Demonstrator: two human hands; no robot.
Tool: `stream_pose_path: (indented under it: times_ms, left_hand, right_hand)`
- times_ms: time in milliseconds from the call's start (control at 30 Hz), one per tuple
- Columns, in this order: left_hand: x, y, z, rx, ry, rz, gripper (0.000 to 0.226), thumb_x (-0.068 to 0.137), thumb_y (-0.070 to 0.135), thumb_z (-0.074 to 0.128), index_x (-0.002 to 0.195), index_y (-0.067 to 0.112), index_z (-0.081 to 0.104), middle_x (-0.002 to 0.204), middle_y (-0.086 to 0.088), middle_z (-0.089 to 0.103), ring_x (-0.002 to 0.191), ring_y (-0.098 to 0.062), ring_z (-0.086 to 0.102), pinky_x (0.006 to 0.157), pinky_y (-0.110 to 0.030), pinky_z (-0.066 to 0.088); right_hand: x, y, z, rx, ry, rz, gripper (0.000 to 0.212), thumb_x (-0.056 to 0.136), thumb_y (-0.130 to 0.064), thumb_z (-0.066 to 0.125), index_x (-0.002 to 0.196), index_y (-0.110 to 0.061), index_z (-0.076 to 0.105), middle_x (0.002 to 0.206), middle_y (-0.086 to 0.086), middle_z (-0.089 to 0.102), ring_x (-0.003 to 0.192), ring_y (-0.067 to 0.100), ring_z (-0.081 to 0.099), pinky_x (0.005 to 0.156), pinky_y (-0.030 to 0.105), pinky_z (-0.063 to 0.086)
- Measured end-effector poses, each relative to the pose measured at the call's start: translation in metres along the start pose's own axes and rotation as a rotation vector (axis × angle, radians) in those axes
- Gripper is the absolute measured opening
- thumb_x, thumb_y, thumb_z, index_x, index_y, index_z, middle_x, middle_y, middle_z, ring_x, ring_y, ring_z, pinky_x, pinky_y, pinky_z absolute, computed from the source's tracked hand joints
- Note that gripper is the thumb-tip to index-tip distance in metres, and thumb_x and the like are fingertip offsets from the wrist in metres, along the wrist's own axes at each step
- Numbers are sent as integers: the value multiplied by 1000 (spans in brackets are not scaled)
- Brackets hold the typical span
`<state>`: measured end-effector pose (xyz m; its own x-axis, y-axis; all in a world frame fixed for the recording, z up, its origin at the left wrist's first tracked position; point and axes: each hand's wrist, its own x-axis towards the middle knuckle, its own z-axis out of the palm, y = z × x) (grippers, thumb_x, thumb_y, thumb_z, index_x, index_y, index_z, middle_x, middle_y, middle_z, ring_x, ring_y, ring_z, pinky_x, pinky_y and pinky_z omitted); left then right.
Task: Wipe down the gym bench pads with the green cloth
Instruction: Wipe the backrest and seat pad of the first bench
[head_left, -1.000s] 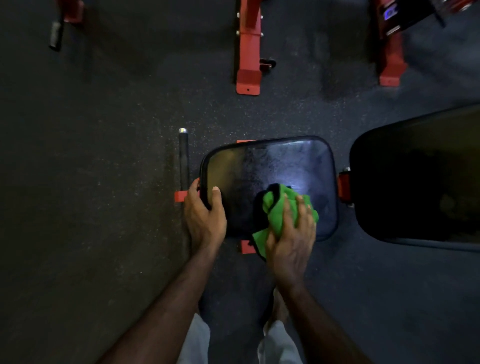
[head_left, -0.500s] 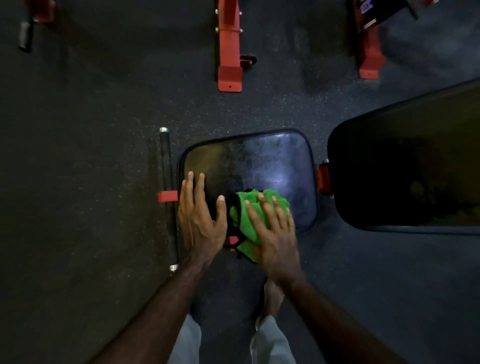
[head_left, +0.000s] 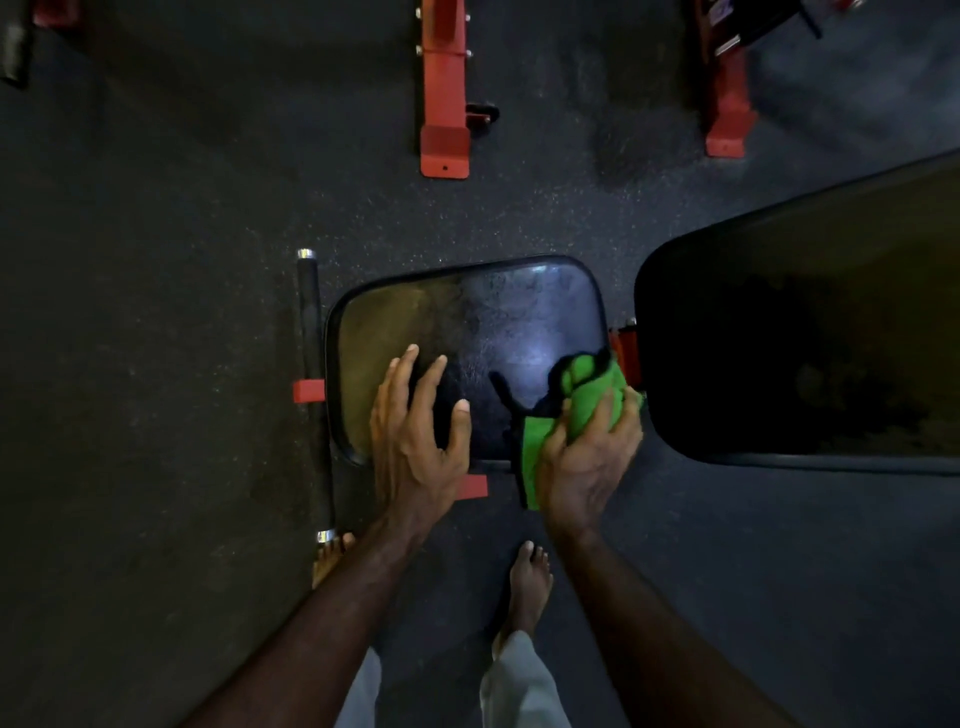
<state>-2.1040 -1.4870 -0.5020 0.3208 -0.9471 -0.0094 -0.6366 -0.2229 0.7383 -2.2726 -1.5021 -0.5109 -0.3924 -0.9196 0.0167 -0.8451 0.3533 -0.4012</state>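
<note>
**One second, and the cloth has crossed the whole seat pad**

Two hands on the small seat pad (head_left: 467, 322) right now. The right hand (head_left: 587, 457) has its fingers curled round the bunched green cloth (head_left: 582, 395), which sits at the pad's 4 o'clock corner, right by the red bracket (head_left: 626, 348) and the gap to the big back pad (head_left: 810, 338). A moment back that cloth was down near 6 o'clock by the other hand, so it's been swept rightward along the near edge. The left hand (head_left: 415, 436) has let go of the 8 o'clock edge and now rests flat, fingers spread and straight, on the pad's near-left part. Looks to me like the near strip is done; the far half shows streaky sheen, and I'd guess the back pad is untouched so far.
</note>
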Motion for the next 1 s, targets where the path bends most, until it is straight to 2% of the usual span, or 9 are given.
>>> stream_pose_path:
  times_ms: [133, 267, 433, 533, 567, 700, 733, 867, 1000]
  left_hand:
    - [1, -4, -1, 22, -29, 32, 51, 96, 33, 60, 144, 16, 58, 161, -8, 41, 150, -30, 34, 119, -51, 32]
    - [2, -7, -5, 19, -45, -5, 52, 97, 35, 58, 146, 18, 56, 162, -5, 38, 152, -27, 31, 120, -51, 31]
    - [2, -4, -4, 31, -44, 19, 51, 97, 34, 59, 146, 17, 57, 162, -6, 40, 153, -26, 30, 121, -50, 29]
    - [5, -4, -6, 7, -38, -3, 52, 98, 33, 58, 147, 17, 55, 162, -4, 39, 154, -25, 28, 123, -47, 26]
    - [6, -5, -6, 5, -35, -7, 52, 98, 33, 59, 147, 17, 55, 162, -4, 39, 153, -25, 29, 123, -47, 27]
    - [8, -8, -6, -3, -30, -3, 52, 97, 33, 58, 147, 17, 55, 162, -5, 40, 153, -26, 30, 121, -49, 29]
    - [9, -9, -7, -1, -23, -3, 52, 97, 34, 58, 147, 17, 56, 162, -5, 41, 152, -26, 31, 121, -49, 29]
    - [19, -15, -16, 17, 30, -44, 53, 96, 32, 60, 146, 16, 56, 161, -6, 42, 151, -27, 33, 120, -51, 31]
    - [28, -26, -26, 26, 73, -77, 54, 96, 32, 61, 147, 15, 55, 160, -7, 42, 151, -28, 33, 124, -41, 26]
  right_hand:
    - [9, 6, -4, -81, -240, -646, 83, 82, -43, 55, 158, -17, 38, 162, 19, 36, 151, 39, 30, 123, 60, 25]
    - [26, -4, 3, 15, -51, -128, 75, 83, -33, 53, 154, -10, 45, 156, 22, 43, 144, 43, 39, 117, 61, 32]
    - [54, -12, 2, -40, -194, -555, 80, 78, -33, 60, 155, -17, 45, 160, 15, 40, 149, 36, 34, 124, 49, 25]
    - [83, -25, 9, 78, -24, -14, 66, 86, -38, 58, 145, -9, 54, 146, 20, 50, 132, 43, 49, 114, 49, 37]
    - [82, -39, 12, 36, -30, 18, 69, 84, -42, 56, 145, -10, 54, 146, 22, 50, 130, 45, 49, 112, 52, 38]
    - [96, -44, 15, -124, -285, -809, 79, 80, -44, 59, 153, -17, 48, 157, 19, 42, 145, 42, 39, 121, 56, 30]
    - [106, -42, 14, -81, -260, -778, 73, 84, -42, 57, 152, -17, 49, 156, 19, 44, 143, 42, 41, 120, 55, 31]
    - [102, -74, 24, -45, -75, -158, 66, 89, -48, 50, 145, -13, 54, 152, 22, 46, 136, 47, 46, 117, 55, 35]
    - [117, -66, 25, -140, -304, -867, 74, 87, -51, 61, 154, -23, 47, 160, 16, 41, 150, 38, 34, 124, 56, 25]
